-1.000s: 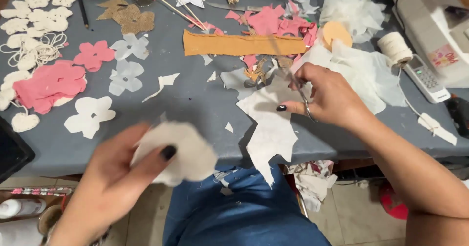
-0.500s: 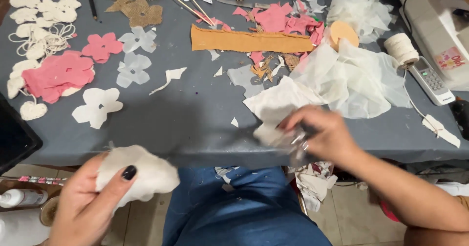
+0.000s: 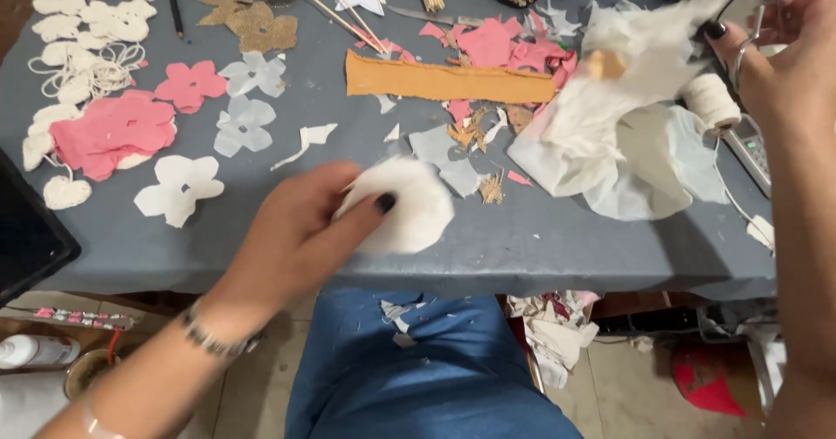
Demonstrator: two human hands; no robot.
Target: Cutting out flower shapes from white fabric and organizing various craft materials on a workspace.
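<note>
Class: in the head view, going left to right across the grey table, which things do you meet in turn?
Pink paper sheet → white flower cutout → left hand → white round piece → crumpled white tissue → twine spool → right hand.

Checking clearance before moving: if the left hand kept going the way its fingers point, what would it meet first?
The left hand, holding a white disc, points up and right. First in line are the pale paper scraps, then the orange strip. Its height above the table is unclear.

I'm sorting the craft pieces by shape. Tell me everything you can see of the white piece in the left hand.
The white piece is a soft, rounded, thin sheet, like fabric or tissue, motion-blurred. The left hand pinches it, dark-nailed thumb on top, above the near edge of the grey table. Its exact outline cannot be told.
</note>
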